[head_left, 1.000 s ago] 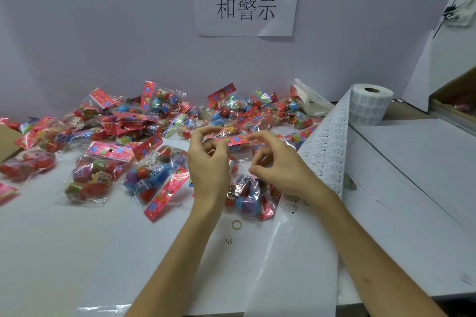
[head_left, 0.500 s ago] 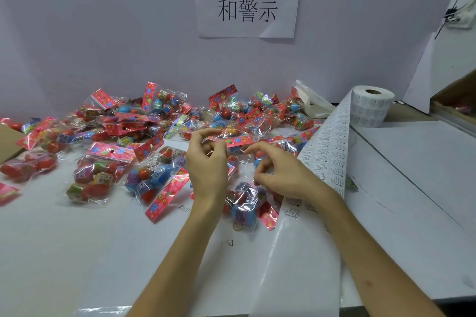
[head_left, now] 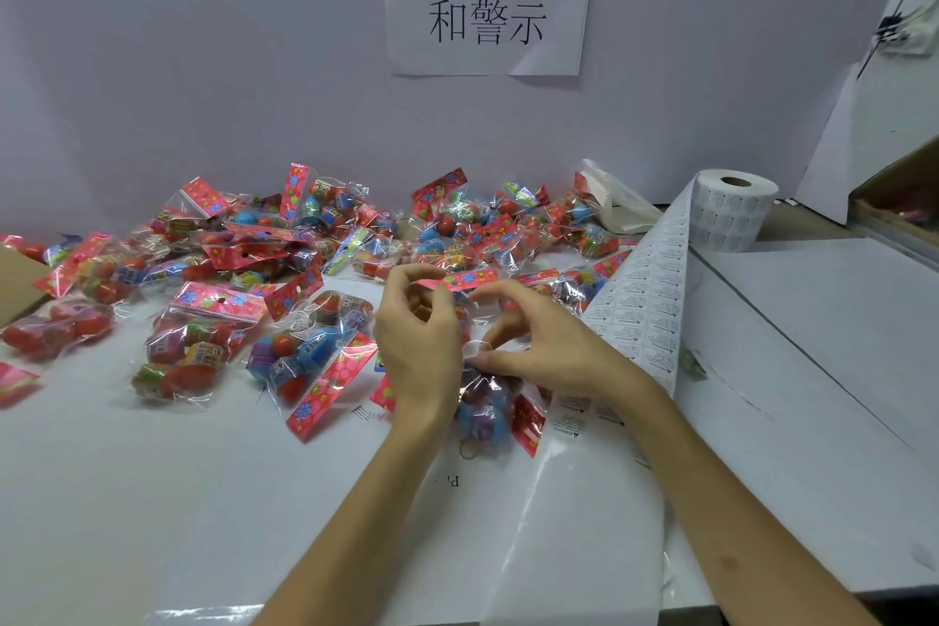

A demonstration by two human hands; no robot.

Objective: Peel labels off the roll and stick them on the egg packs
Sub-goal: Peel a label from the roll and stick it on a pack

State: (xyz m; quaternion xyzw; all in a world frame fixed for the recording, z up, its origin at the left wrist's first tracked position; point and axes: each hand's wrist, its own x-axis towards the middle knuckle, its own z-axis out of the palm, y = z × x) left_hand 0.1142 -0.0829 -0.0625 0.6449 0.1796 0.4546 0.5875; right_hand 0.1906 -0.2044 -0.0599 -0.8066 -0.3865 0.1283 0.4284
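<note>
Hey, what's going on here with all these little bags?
A person is labelling bagged coloured eggs. The left hand holds one egg pack by its pink header while the right hand pinches its clear bag lower down; whether it holds a label is unclear. The label roll stands at the right, its strip trailing toward the person. Many more packs lie behind.

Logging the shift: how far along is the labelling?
Done: a long bare liner lies in front, so many labels look used. In hand: left hand and right hand grip one pack. Left: a thick roll and a big pile; which are labelled, I cannot tell.
</note>
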